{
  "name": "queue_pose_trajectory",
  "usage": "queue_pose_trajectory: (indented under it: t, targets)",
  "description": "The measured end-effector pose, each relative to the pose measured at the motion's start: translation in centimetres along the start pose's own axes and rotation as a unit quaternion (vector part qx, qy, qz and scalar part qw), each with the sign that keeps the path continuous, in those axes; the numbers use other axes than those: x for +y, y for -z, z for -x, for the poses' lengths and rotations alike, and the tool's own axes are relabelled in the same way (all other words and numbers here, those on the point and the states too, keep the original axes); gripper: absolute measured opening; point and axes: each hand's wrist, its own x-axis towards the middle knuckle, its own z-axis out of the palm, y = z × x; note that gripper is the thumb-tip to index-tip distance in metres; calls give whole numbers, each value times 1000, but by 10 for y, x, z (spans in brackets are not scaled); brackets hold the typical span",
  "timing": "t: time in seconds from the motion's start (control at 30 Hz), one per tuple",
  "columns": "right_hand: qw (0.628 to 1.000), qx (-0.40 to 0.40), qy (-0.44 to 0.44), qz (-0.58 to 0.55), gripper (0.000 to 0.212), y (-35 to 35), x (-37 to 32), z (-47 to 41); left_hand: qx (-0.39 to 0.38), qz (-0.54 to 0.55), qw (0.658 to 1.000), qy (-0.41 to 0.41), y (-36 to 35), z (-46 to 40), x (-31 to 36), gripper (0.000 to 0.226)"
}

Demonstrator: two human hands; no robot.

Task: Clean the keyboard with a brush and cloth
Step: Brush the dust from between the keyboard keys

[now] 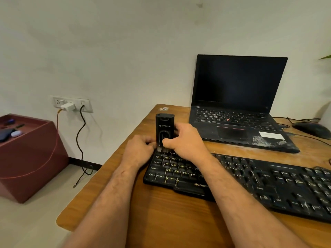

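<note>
Both hands hold the black upright plastic brush tool (pixel 164 129) at the far-left corner of the dusty black keyboard (pixel 232 178).
Right hand (pixel 186 140) wraps its body; left hand (pixel 141 149), curled, pinches its base; bristles below touch keys. Brushing looks underway; next, sweep rightward along rows.

White wall (pixel 125 51), wooden desk (pixel 161 212)

Soft even light, sharp centre, edges warped.

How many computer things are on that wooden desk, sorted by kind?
Laptop: 1
Keyboard: 1
Mouse: 1
Cleaning brush tool, held by both hands: 1
Total: 4
</note>
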Motion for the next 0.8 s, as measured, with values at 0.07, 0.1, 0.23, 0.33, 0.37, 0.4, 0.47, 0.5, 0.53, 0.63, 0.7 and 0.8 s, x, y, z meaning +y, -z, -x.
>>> queue_pose_trajectory:
  t: [0.07,0.1,0.23,0.33,0.37,0.4,0.47,0.5,0.53,0.63,0.7,0.8]
  targets:
    - [999,38,14,32,26,-1,2,-1,11,12,1000,3,-1,2,1,11]
    - [999,39,14,28,26,1,2,-3,13,13,1000,4,0,1,3,10]
    - [1000,7,23,14,30,1,2,1,25,3,1000,0,0,4,4,16]
    - [999,38,35,10,30,3,-1,6,31,-1,1000,1,-1,9,4,13]
    - [999,19,33,-9,31,4,-1,7,32,-3,999,-2,-1,10,4,13]
    - [999,-4,30,-18,32,4,0,9,33,-6,999,-5,-1,11,5,14]
    - [1000,-4,29,-7,32,3,1,12,36,-12,999,-4,-1,12,6,15]
    - [999,20,33,3,31,4,2,12,39,-10,999,-4,-1,12,8,15]
    - [998,41,36,11,30,4,2,11,42,-7,999,-3,-2,12,8,16]
    - [999,5,30,-8,30,5,4,10,40,-13,999,-4,-2,12,9,20]
    - [999,16,32,8,27,3,5,10,41,-15,999,2,-2,11,9,15]
    - [999,39,34,12,26,6,7,10,45,-3,999,7,-3,9,9,12]
